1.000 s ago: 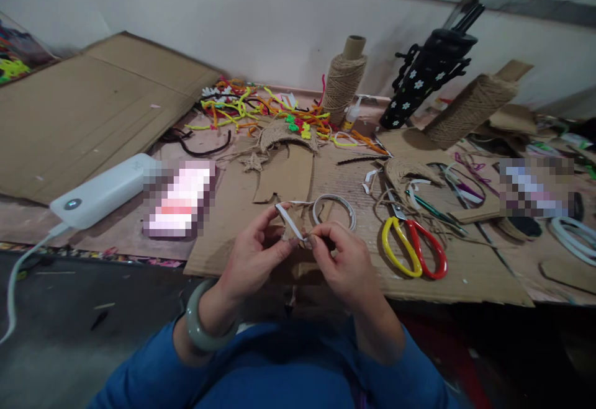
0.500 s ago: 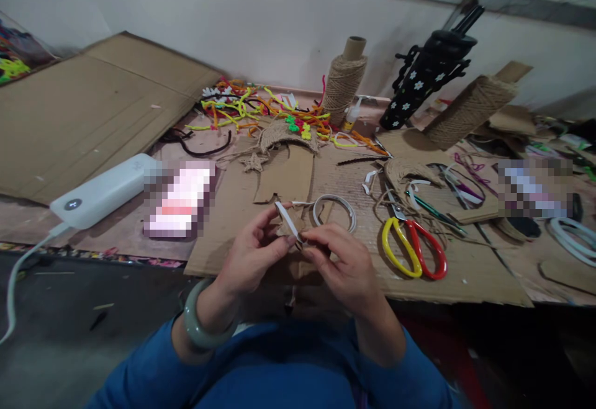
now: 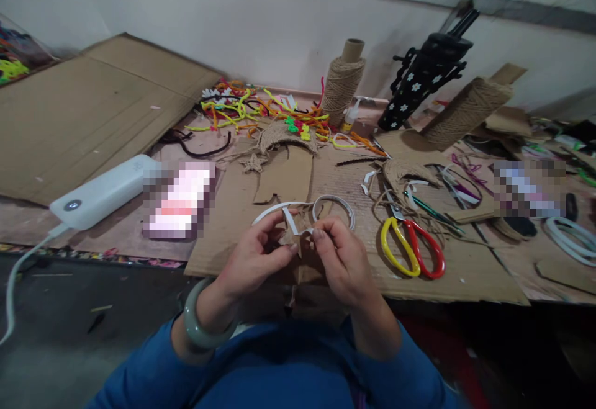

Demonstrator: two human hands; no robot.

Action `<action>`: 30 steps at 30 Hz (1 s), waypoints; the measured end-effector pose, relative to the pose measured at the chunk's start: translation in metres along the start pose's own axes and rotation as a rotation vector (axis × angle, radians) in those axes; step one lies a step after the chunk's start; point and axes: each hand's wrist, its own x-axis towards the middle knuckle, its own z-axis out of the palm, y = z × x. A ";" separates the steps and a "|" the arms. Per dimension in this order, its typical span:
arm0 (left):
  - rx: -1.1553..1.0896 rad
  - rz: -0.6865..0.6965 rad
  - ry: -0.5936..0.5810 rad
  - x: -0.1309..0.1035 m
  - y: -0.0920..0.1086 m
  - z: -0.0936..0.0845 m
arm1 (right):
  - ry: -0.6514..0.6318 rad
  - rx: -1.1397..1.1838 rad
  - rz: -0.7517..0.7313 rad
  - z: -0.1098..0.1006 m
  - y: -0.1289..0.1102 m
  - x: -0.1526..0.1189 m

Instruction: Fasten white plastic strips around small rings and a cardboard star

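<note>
My left hand (image 3: 256,252), with a pale bangle at the wrist, grips a small cardboard piece (image 3: 289,235) between thumb and fingers. A white strip (image 3: 292,221) crosses that piece and bends toward my right hand (image 3: 342,259), whose thumb and forefinger pinch its end. Behind the hands the strip runs in an arc to a white coil (image 3: 354,213) on the cardboard sheet (image 3: 223,235). Scissors (image 3: 433,247) with yellow and red handles lie right of my right hand. A twine-wrapped crescent (image 3: 279,137) and a small twine star (image 3: 252,163) lie farther back.
A white power bank (image 3: 105,192) and a phone (image 3: 181,201) lie at left, before a large cardboard panel (image 3: 112,98). Twine spools (image 3: 344,83), a black flowered holder (image 3: 414,86), a glue bottle (image 3: 350,117) and colourful pipe cleaners (image 3: 242,108) stand or lie behind.
My right hand has drawn slightly away from the left, pulling the strip's end to the right. The strip now folds at the cardboard piece, and its arc shows behind my left hand.
</note>
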 end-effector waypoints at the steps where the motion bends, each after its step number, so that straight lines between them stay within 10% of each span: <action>1: 0.009 0.002 -0.009 0.000 -0.001 -0.001 | -0.003 0.028 0.016 0.001 0.001 0.000; 30: -0.124 -0.034 0.051 -0.001 -0.002 -0.003 | -0.016 -0.023 -0.213 -0.003 -0.004 0.001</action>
